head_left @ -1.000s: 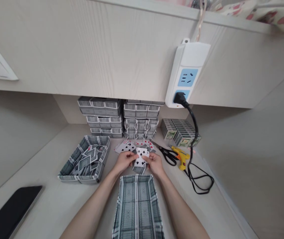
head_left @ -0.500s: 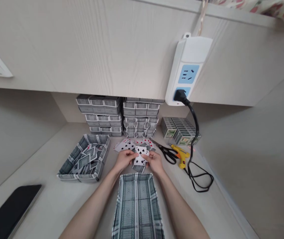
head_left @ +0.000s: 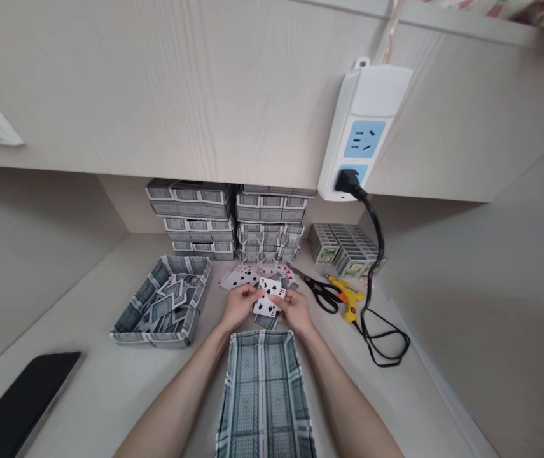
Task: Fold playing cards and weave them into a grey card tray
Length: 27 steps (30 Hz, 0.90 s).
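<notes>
Between my two hands is a seven of spades playing card (head_left: 268,299), face up and slightly tilted, with the corner of another card showing behind its right edge. My left hand (head_left: 240,305) pinches the card's left side. My right hand (head_left: 297,309) is closed on the right side, thumb on the face. Beneath and beyond my hands lie loose playing cards (head_left: 242,278), some face up, some back up. Close in front of me stands a long open box (head_left: 262,388) covered with grey-green patterned cards; its visible inside holds nothing.
An open card-covered tray (head_left: 161,340) with loose cards sits left. Behind are stacked card-covered boxes (head_left: 198,207) and small card packs (head_left: 345,248). Scissors (head_left: 323,292), a yellow glue gun (head_left: 348,298) and its black cord lie right. A power strip (head_left: 364,130) hangs above; a dark flat device (head_left: 23,401) lies front left.
The seven of spades has turned slightly clockwise between my fingers. Both hands stay almost in place, and the view has shifted a little.
</notes>
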### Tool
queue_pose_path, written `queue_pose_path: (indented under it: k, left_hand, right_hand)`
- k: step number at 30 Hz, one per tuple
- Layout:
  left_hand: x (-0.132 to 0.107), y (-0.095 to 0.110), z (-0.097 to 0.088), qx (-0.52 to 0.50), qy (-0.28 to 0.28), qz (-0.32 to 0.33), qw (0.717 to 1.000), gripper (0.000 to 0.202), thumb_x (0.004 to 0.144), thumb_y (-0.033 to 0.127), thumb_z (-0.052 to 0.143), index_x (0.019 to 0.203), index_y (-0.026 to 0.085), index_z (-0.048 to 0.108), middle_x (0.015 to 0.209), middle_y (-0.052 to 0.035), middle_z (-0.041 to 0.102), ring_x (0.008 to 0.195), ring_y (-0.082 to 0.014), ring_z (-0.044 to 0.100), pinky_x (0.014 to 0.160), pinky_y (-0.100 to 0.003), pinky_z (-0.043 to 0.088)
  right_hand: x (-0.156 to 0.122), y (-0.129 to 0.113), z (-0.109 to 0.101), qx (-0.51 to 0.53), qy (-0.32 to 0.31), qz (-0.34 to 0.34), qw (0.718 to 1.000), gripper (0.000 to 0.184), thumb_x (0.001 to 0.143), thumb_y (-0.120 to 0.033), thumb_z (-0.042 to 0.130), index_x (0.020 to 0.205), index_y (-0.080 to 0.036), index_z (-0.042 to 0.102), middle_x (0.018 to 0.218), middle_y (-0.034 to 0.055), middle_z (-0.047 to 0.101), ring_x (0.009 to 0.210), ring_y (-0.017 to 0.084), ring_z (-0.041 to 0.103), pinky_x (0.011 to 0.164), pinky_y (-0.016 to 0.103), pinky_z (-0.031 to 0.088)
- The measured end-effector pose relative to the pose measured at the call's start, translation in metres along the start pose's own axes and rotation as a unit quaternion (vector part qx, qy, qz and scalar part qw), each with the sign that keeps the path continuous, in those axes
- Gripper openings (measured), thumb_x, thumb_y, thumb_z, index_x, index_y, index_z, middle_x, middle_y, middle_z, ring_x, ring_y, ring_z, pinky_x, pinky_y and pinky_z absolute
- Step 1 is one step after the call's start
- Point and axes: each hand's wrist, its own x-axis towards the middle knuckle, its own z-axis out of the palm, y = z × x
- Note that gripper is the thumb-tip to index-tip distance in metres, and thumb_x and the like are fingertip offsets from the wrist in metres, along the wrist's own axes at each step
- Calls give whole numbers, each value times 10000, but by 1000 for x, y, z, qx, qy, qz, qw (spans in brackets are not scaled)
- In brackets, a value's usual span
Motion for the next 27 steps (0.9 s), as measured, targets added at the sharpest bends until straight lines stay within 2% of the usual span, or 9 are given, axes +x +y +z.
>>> queue_pose_path:
  k: [4, 7, 11, 15, 23, 27]
  left_hand:
    - [0, -4, 1, 8, 7, 47, 999, 324, 618, 444, 576, 547, 144, 478, 441, 66, 418, 416, -53, 359, 414, -173, 276]
    - [0, -6, 1, 19, -8, 76, 997, 313, 635, 427, 570, 558, 150, 445, 457, 68, 405, 438, -55, 367, 425, -168, 277]
    - [-1, -6, -2, 6, -51, 61, 997, 320, 660, 452, 538, 594, 156, 435, 460, 73, 398, 416, -53, 356, 407, -168, 263]
    - [-3, -5, -3, 14, -72, 56, 996, 365, 680, 481, 502, 552, 148, 425, 459, 65, 381, 430, -53, 343, 406, -169, 261]
    - [-2, -11, 2, 93, -48, 79, 991, 398, 702, 505, 455, 570, 133, 502, 506, 35, 447, 489, -71, 381, 432, -173, 287]
    - [-3, -9, 1, 76, -45, 82, 993, 392, 698, 496, 469, 538, 138, 468, 472, 45, 412, 469, -67, 370, 424, -172, 280]
  right_hand:
    - [-2, -1, 1, -27, -30, 9, 999, 315, 561, -427, 661, 623, -139, 551, 464, -17, 556, 319, 73, 426, 276, 184, 326]
    - [-1, 0, 1, -38, -44, 13, 998, 321, 587, -437, 640, 654, -135, 552, 470, -15, 561, 328, 80, 446, 281, 180, 324]
    - [-1, 0, 0, -31, -61, 13, 998, 342, 579, -456, 639, 667, -140, 543, 459, -19, 559, 328, 91, 464, 297, 190, 346]
    - [-1, -1, -1, -26, -75, 11, 997, 343, 582, -460, 636, 670, -141, 542, 465, -17, 563, 335, 90, 469, 308, 189, 353]
    - [-1, -2, -3, -23, -95, 15, 995, 307, 561, -415, 660, 649, -142, 550, 477, -25, 570, 354, 81, 465, 329, 184, 359]
    - [0, -3, -3, -8, -81, 15, 997, 320, 556, -410, 664, 694, -139, 566, 512, -17, 590, 371, 88, 479, 345, 198, 390]
